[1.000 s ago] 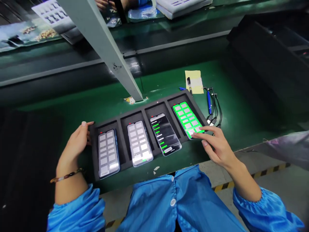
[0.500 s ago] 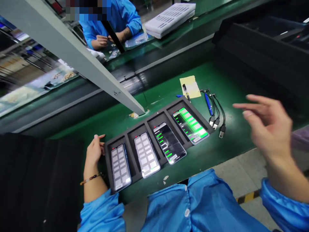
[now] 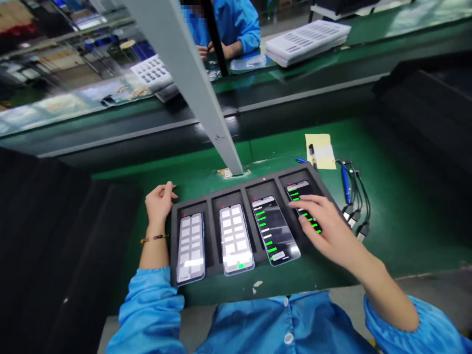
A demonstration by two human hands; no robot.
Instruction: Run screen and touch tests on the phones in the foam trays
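Note:
A dark grey tray (image 3: 207,221) with several compartments lies on the green table, a lit smartphone in each. My right hand (image 3: 326,226) is over the rightmost phone (image 3: 298,186), fingers apart and holding nothing; it hides part of that screen, and I cannot tell whether a fingertip touches it. Left of it, another phone (image 3: 276,231) shows green and white text lines on black. The two left phones, one at the far left (image 3: 191,248) and one beside it (image 3: 236,238), show pale blocks. My left hand (image 3: 159,202) rests by the tray's left edge, fingers loosely bent and holding nothing.
A grey post (image 3: 206,98) rises behind the tray. To the right lie a yellow paper (image 3: 322,160), a blue pen (image 3: 345,184) and several black USB cables (image 3: 363,231). Dark panels flank the table. Across the bench, a person in blue (image 3: 236,24) works near white trays (image 3: 308,43).
My right hand has moved left from beyond the cables to over the rightmost phone. That phone's bright green blocks have given way to text on black. The camera view has shifted.

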